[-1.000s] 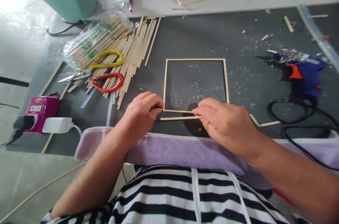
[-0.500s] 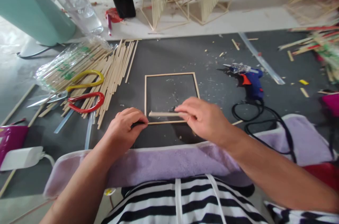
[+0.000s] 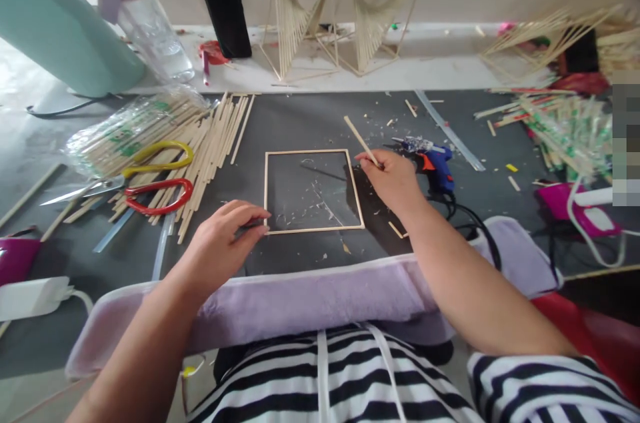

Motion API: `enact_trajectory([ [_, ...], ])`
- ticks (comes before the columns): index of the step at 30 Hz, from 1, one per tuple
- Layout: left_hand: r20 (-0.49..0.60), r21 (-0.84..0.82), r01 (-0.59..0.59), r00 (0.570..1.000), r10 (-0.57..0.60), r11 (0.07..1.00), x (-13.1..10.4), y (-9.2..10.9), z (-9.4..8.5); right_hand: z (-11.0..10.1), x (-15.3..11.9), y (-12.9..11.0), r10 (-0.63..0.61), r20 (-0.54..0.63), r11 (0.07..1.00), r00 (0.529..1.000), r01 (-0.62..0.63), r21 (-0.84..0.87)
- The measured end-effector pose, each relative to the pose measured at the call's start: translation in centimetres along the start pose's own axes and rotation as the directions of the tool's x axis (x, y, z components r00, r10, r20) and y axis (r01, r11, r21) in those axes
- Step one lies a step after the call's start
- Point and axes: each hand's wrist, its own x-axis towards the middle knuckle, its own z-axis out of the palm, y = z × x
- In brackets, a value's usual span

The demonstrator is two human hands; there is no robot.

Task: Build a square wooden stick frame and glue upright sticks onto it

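Observation:
A square frame of thin wooden sticks (image 3: 315, 231) lies flat on the dark table. At its near left corner my left hand (image 3: 223, 233) is closed, thumb and fingertips pinching the corner. Just right of the frame, my right hand (image 3: 393, 179) grips a short wooden stick (image 3: 359, 137), which points up and to the left, clear of the frame. Beyond that hand lies a blue glue gun (image 3: 440, 166) with an orange trigger, its cable partly behind my forearm. Thin glue strings and crumbs are scattered inside the frame.
To the left, scissors (image 3: 159, 196) with yellow and red handles rest on loose wooden sticks (image 3: 210, 149). Stick models (image 3: 373, 23), a phone (image 3: 223, 6) and a water bottle (image 3: 155, 36) stand at the back. A clear glue stick (image 3: 450, 133) lies behind the glue gun.
My right hand has moved right and away from me, taking the short stick from above the frame's near side to outside it. My left hand stays at the corner. The camera view has shifted.

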Motion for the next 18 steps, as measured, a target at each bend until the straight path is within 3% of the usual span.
enact_trajectory([
  [4, -0.184, 0.082, 0.053, 0.982, -0.037, 0.995, 0.1, 3.9, -2.4, -0.3, -1.0, -1.4, -0.032, -0.017, 0.997, 0.999, 0.033, 0.068],
  [7, -0.249, 0.169, 0.115, 0.966, -0.070, 0.979, 3.3, 5.0, -3.3, -0.7, -1.2, -3.3, -0.090, 0.005, 0.992, 0.996, 0.089, 0.092],
  [10, -0.258, 0.218, 0.204, 0.955, -0.145, 0.954, 8.1, 3.3, -2.4, -0.6, 0.0, -4.7, -0.103, 0.018, 0.995, 0.994, 0.103, 0.000],
  [13, -0.209, 0.215, 0.240, 0.958, -0.196, 0.947, 11.6, 0.9, -0.5, -0.1, 2.1, -4.5, -0.048, 0.039, 0.994, 0.998, 0.052, -0.099],
  [18, -0.239, 0.195, 0.258, 0.948, -0.209, 0.946, 12.8, -1.4, 1.4, 1.2, 4.2, -2.6, 0.046, 0.079, 0.984, 0.996, -0.031, -0.176],
])
